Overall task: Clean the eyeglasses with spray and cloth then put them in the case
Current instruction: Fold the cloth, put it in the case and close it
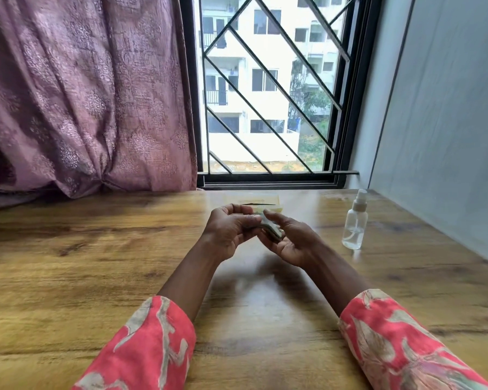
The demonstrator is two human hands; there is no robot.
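Both my hands meet above the middle of the wooden table [96,263]. My left hand [228,232] and my right hand [290,240] hold a folded grey-green cloth [269,226] between them, fingers curled round it. The cloth is blurred, and I cannot tell whether the eyeglasses are inside it. Behind my hands a pale yellow flat thing [254,202] lies on the table with a dark thin line across it, perhaps the case or the glasses. A clear spray bottle [355,223] with a white nozzle stands upright to the right of my right hand.
A mauve curtain [82,94] hangs down to the table's far left edge. A barred window [268,88] is straight ahead. A grey wall [445,122] borders the table on the right, close behind the bottle.
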